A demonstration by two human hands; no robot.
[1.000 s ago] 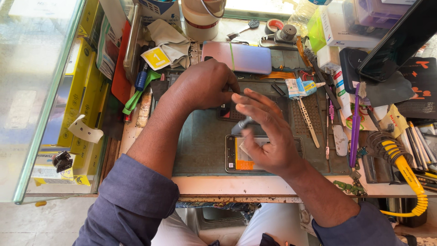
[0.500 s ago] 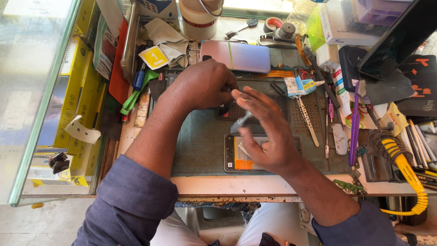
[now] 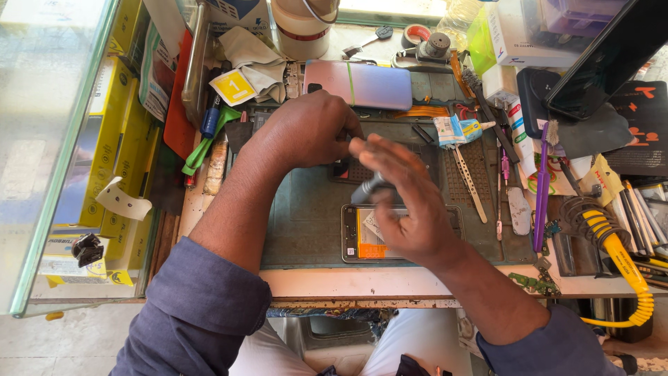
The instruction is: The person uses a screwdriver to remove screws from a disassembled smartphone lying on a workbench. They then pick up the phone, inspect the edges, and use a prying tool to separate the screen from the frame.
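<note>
Far left from where I'm watching there's a glass display case (image 3: pixel 49 139) with stacked yellow cardboard boxes (image 3: pixel 115 160) inside it. Next to that sit a blue-handled tool (image 3: pixel 211 120) and a green plastic pry tool (image 3: pixel 202 147), plus a yellow square sticker (image 3: pixel 234 87) lying on a crumpled grey cloth (image 3: pixel 254 56).

My left hand (image 3: pixel 306 132) is curled over the top edge of the dark green rubber work mat (image 3: pixel 306 216) on the counter (image 3: pixel 390 282). Its grip is closed down around something small and dark, but the fingers hide it, so I can't tell what it is. Just behind that hand lies a pinkish-lilac phone back cover (image 3: pixel 358 83).

My right hand (image 3: pixel 407 205) is a bit blurred, hovering over the opened smartphone with an orange and white label inside (image 3: pixel 369 233), which lies flat near the front edge of the mat. That grip is pinched tight on a short grey metal screwdriver (image 3: pixel 367 189), tip angled toward the left hand.

Further right there's a pair of silver metal tweezers (image 3: pixel 470 182), a purple-handled brush (image 3: pixel 543 195), and a coiled yellow cable (image 3: pixel 619 257) at the counter's right end.
</note>
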